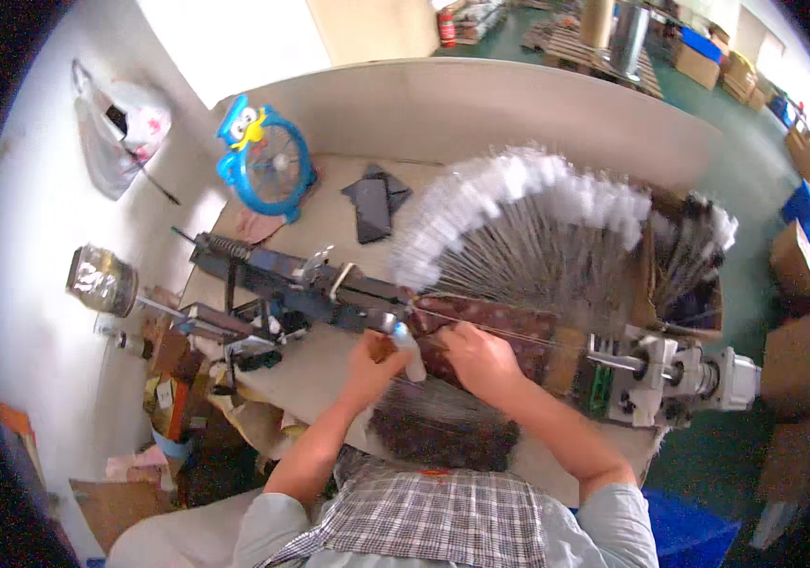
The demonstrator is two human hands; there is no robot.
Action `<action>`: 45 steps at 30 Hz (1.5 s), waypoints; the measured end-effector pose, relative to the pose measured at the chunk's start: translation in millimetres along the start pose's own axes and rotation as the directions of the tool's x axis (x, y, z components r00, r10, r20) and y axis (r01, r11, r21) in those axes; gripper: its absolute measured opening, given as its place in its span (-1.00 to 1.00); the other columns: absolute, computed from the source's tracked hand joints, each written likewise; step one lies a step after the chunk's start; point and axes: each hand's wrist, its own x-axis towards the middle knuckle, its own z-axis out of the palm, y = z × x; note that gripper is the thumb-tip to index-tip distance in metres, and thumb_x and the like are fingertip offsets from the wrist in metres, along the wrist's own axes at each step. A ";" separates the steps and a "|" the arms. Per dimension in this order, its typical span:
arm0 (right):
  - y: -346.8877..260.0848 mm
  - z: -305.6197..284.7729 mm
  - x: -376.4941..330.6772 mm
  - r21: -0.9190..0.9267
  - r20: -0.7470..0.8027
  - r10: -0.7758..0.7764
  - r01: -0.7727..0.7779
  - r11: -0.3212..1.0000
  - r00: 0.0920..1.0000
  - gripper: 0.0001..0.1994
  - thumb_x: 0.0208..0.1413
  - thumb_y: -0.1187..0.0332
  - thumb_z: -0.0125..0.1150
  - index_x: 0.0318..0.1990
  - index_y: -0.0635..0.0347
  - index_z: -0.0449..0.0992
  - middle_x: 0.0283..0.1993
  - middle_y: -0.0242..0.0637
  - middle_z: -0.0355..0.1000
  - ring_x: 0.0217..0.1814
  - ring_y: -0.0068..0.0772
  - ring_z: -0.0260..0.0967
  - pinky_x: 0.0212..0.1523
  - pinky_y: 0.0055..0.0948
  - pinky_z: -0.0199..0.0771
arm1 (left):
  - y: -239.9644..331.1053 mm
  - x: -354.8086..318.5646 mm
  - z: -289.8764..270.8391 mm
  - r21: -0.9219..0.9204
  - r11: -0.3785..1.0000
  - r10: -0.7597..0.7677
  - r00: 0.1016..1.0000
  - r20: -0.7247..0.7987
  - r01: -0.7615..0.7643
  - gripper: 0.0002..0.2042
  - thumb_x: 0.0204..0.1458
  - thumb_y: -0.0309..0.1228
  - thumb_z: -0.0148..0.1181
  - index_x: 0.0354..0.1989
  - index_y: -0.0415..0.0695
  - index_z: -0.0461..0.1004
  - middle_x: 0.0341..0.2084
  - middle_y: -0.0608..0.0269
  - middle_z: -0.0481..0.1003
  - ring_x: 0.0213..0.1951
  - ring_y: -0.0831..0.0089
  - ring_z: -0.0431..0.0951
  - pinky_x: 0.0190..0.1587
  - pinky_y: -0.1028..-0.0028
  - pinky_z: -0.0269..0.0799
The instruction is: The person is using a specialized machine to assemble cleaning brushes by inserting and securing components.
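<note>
working at the near edge of the desk [329, 222], the left hand [372, 364] is curled closed around a small white-tufted brush piece [407, 343], pinching it near its tip right at the mouth of the dark blue machine [305, 284] that runs from nine o'clock toward the centre. the right hand [480, 360] lies just beside it at three o'clock, fingers bent and pressed down on a thin wire stem [509, 331] that stretches away toward the grey motor unit [679, 374] at the right edge of the desk; whether it truly pinches the wire or only steadies it, i cannot tell.

judging progress by what lies around: a large fan of finished-looking wire brushes with white tips [537, 213] spreads from twelve to two o'clock beyond the hands, and a further bundle [698, 251] sits in a brown box [651, 284] at two o'clock, so a good many pieces appear done. a dark heap of bristly material [438, 426] lies at six o'clock, between the forearms and just above the checked apron [433, 516], which i take to be stock not yet worked. so the job looks well under way, with one piece in hand at the machine and more left to go.

farther off, a blue owl-shaped fan [267, 156] stands at eleven o'clock, and a glass jar [102, 279] sits at nine o'clock.
</note>
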 end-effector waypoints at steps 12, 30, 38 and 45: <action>-11.6 -20.6 3.5 0.182 -0.010 -0.017 0.018 0.983 1.000 -0.78 -0.02 0.48 0.10 -0.16 0.20 0.44 -0.25 -0.12 0.37 -0.26 -0.03 0.39 -0.26 -0.21 0.45 | -73.4 -5.0 -131.0 -0.913 0.399 -0.477 0.870 -0.125 0.087 -0.78 -0.03 -0.21 0.22 -0.34 -0.10 0.47 -0.55 0.39 0.41 -0.50 0.54 0.41 -0.43 0.51 0.36; -2.7 -88.2 3.3 0.291 -0.193 0.272 -0.210 0.934 0.943 -0.81 -0.09 0.35 0.24 -0.30 0.19 0.56 -0.35 -0.16 0.50 -0.31 -0.20 0.45 -0.25 -0.37 0.44 | 72.5 -8.5 65.3 -0.743 0.667 0.063 0.988 0.140 0.063 -0.84 0.09 -0.39 0.08 -0.33 -0.24 0.50 -0.54 0.32 0.49 -0.52 0.65 0.40 -0.41 0.63 0.33; 18.4 -101.4 -21.9 0.606 0.061 0.421 -0.369 0.705 0.905 -0.78 -0.08 0.37 0.25 -0.24 0.22 0.56 -0.36 -0.14 0.50 -0.35 -0.29 0.46 -0.28 -0.44 0.43 | 74.1 -1.7 93.1 -0.591 0.807 0.150 0.968 0.199 -0.004 -0.83 0.12 -0.39 0.04 -0.31 -0.23 0.49 -0.49 0.35 0.46 -0.51 0.70 0.36 -0.43 0.67 0.27; 8.3 -104.4 -6.8 0.107 -0.268 0.014 0.016 0.994 0.963 -0.85 -0.16 0.37 0.26 -0.38 0.17 0.56 -0.53 -0.29 0.36 -0.42 -0.24 0.32 -0.36 -0.38 0.38 | 74.6 -3.6 69.4 -0.676 0.735 -0.056 0.998 0.015 0.051 -0.83 0.12 -0.37 0.04 -0.28 -0.22 0.47 -0.52 0.33 0.45 -0.55 0.67 0.34 -0.47 0.67 0.26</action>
